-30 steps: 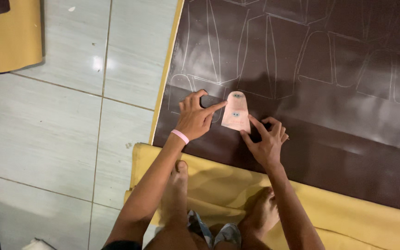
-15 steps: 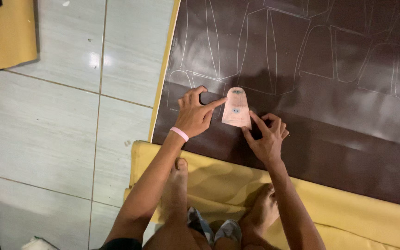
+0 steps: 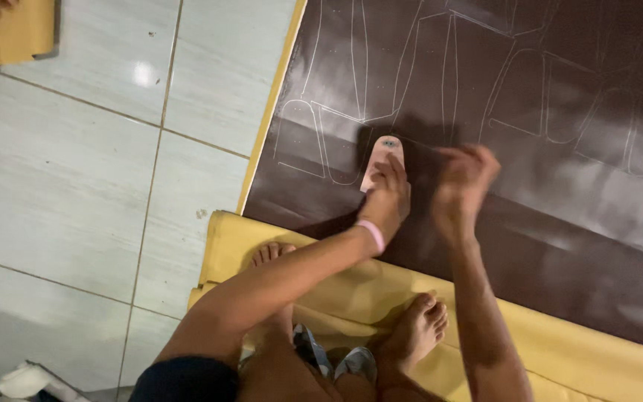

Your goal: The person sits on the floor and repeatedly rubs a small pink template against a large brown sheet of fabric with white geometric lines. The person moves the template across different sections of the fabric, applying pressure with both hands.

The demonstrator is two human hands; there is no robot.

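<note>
In the head view, a dark brown leather sheet (image 3: 530,193) was spread over a yellow sheet (image 3: 604,357) on a floor of pale tiles (image 3: 76,186). White outlines of pattern pieces (image 3: 381,82) were drawn on the brown surface. Two bare feet (image 3: 411,331) were rested on the yellow sheet.

Compared with half a second before, the pink template (image 3: 382,160) was seen further to the left and its lower part was now covered by the left hand. The right hand had been lifted off the template.

The left hand (image 3: 387,199), with a pink wristband (image 3: 371,234), was laid flat on the template, fingers stretched, pressing it against the sheet without closing around it. The right hand (image 3: 461,179) was blurred just beside it; its fingers seemed loosely bent, and whether something was held could not be told.
</note>
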